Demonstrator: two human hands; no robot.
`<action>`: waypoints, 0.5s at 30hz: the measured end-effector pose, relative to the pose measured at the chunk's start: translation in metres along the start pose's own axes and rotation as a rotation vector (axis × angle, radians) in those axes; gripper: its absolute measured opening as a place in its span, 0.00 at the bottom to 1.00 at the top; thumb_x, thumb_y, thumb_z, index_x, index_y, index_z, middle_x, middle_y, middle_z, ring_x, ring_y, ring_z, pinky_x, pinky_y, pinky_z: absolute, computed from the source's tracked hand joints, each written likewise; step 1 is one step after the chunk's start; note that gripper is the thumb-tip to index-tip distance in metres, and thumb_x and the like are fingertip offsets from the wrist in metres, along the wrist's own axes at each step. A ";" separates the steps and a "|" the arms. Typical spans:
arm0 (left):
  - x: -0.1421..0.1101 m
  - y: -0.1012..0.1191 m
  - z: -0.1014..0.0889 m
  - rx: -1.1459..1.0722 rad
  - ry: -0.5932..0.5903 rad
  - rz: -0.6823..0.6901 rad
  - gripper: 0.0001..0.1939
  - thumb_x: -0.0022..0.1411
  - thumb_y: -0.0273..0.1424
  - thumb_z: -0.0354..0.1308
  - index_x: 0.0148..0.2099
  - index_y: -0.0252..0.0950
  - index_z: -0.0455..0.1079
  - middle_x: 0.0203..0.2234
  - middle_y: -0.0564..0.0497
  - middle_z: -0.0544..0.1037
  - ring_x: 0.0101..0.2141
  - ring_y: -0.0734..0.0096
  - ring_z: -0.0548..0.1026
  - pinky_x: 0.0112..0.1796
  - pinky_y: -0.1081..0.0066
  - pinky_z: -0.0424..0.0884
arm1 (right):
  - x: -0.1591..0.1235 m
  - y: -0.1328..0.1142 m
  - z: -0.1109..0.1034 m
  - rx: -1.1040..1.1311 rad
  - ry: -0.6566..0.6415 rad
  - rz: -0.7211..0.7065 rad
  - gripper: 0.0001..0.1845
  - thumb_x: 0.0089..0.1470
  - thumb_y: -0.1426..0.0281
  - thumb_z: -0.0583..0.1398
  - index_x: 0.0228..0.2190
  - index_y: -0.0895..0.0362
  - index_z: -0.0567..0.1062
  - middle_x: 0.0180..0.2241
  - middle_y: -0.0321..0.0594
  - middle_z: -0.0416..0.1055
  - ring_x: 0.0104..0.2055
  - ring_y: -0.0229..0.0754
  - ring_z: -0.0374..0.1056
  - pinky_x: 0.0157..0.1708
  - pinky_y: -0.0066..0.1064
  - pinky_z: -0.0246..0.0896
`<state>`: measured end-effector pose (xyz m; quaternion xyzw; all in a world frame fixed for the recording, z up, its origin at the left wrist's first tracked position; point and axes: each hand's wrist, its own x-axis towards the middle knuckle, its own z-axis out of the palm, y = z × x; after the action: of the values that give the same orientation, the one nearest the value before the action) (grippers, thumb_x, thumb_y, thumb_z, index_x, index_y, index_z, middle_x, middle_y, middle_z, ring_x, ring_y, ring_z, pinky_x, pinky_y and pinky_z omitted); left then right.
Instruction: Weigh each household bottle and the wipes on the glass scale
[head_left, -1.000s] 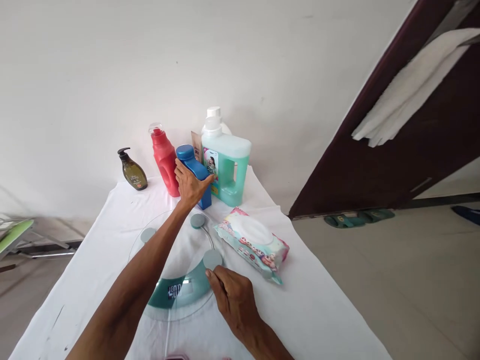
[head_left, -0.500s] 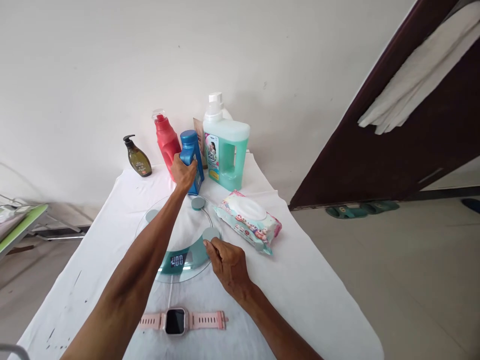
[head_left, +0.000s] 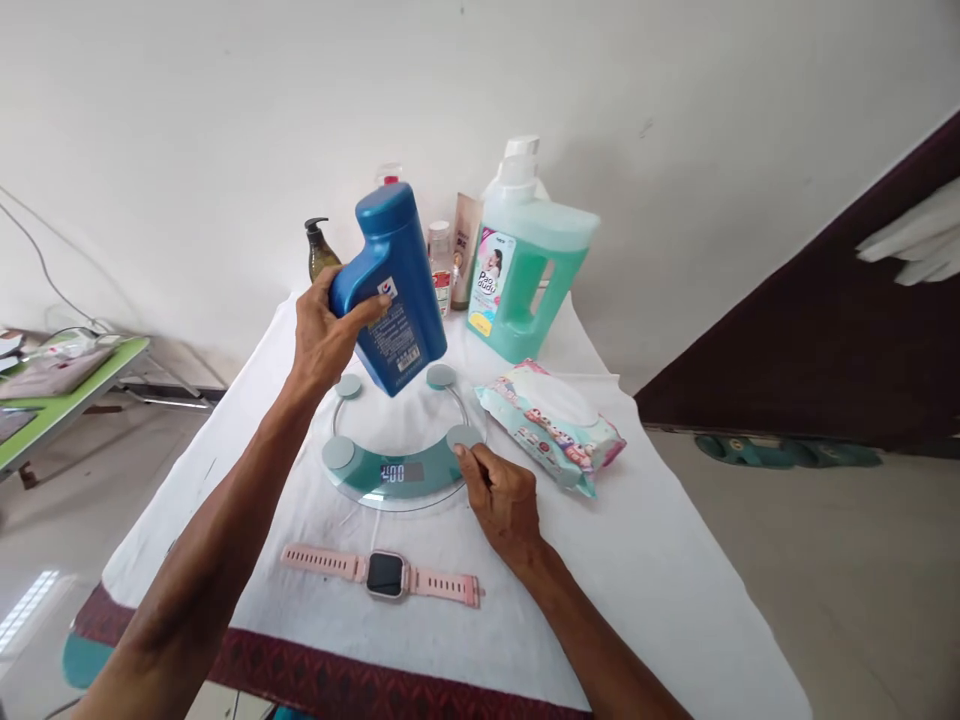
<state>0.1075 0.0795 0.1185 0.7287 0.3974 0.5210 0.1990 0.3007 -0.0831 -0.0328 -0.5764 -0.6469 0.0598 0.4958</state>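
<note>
My left hand [head_left: 330, 325] grips a blue plastic bottle [head_left: 409, 285] by its handle. The bottle is tilted in the air above the far part of a round glass scale [head_left: 367, 478], whose display is lit. By the scale's near right foot pad, my right hand [head_left: 502, 500] is closed in a loose fist, its thumb at the glass edge; I see nothing in it. Below the scale lies a pink-strapped smartwatch [head_left: 386, 575]. To the right, a pack of wet wipes [head_left: 551, 425] lies flat.
At the back stand a green detergent jug [head_left: 525, 270], a small clear bottle [head_left: 440, 270], a brown tube [head_left: 465, 245] and a dark pump bottle [head_left: 321, 252]. A red bottle is mostly hidden. A white cloth [head_left: 637, 560] covers the table. Slippers [head_left: 787, 452] lie on the floor.
The blue bottle has been lifted off the table by my left hand and brought nearer, over the scale. My right hand stays by the scale's edge. The view has shifted.
</note>
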 end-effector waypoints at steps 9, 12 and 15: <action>-0.050 -0.012 -0.029 -0.181 -0.154 -0.134 0.23 0.55 0.40 0.74 0.50 0.37 0.76 0.40 0.50 0.82 0.40 0.61 0.81 0.41 0.62 0.79 | 0.001 0.006 -0.002 -0.062 0.013 0.085 0.27 0.71 0.56 0.53 0.21 0.53 0.61 0.16 0.30 0.60 0.20 0.33 0.50 0.25 0.29 0.48; -0.048 -0.015 -0.030 -0.188 -0.204 -0.113 0.24 0.55 0.41 0.74 0.51 0.38 0.76 0.41 0.49 0.82 0.41 0.60 0.80 0.41 0.63 0.79 | 0.001 0.007 -0.002 -0.070 0.022 0.101 0.28 0.71 0.55 0.53 0.20 0.54 0.63 0.16 0.30 0.60 0.20 0.32 0.50 0.24 0.28 0.48; -0.047 -0.011 -0.030 -0.179 -0.281 -0.077 0.25 0.56 0.41 0.74 0.53 0.40 0.75 0.44 0.49 0.82 0.43 0.58 0.80 0.43 0.62 0.78 | 0.002 0.006 -0.003 -0.068 0.024 0.124 0.29 0.70 0.54 0.54 0.19 0.54 0.64 0.16 0.31 0.60 0.20 0.33 0.51 0.25 0.28 0.50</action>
<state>0.0687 0.0456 0.0939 0.7579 0.3453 0.4392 0.3367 0.3071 -0.0807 -0.0339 -0.6325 -0.6057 0.0612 0.4789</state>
